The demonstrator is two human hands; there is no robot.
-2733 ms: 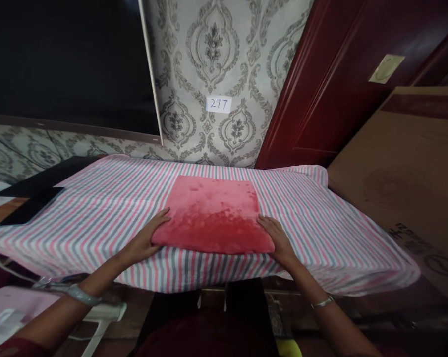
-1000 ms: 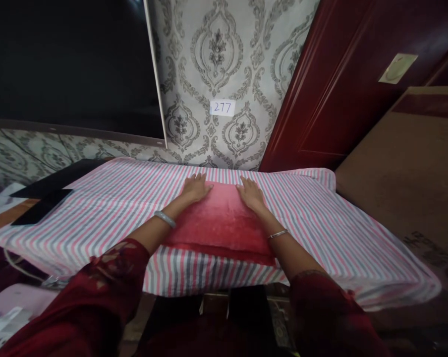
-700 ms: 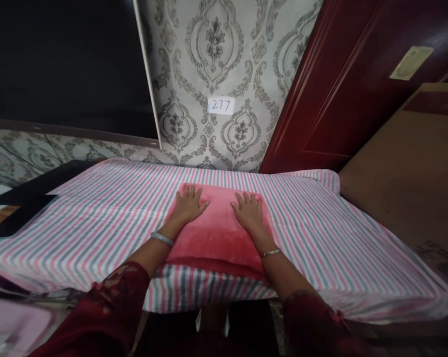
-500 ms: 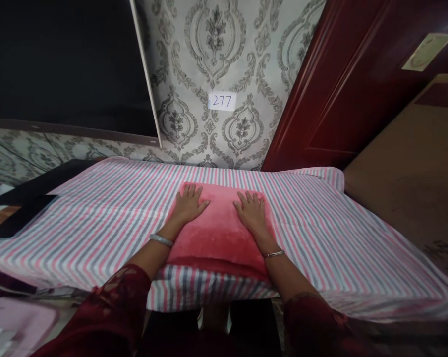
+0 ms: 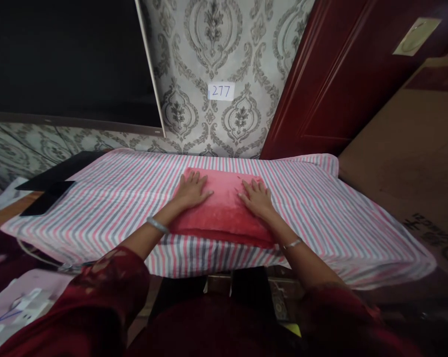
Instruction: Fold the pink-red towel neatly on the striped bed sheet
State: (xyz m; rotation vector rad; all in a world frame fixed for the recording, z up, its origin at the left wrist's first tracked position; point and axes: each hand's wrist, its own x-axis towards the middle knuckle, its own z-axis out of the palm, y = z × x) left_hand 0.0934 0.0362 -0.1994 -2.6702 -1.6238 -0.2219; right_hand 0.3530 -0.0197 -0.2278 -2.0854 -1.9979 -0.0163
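A folded pink-red plush cloth lies on the striped cover of the table, its near edge close to the table's front. My left hand rests flat on its left part, fingers spread and pointing away from me. On its right part lies my right hand, also flat with the fingers apart. Both palms press on the plush from above and neither grips it. The cloth's near edge shows a darker fold; its exact kind, towel or small blanket, I cannot tell.
A pink, grey and white striped cloth covers the table. Behind stand a dark screen and a red door. A cardboard box is at the right. A black phone-like slab lies at the left edge.
The view has shifted, so the table sits higher in the picture. Both hands stay flat on the plush cloth; the right one has slid slightly toward its right edge.
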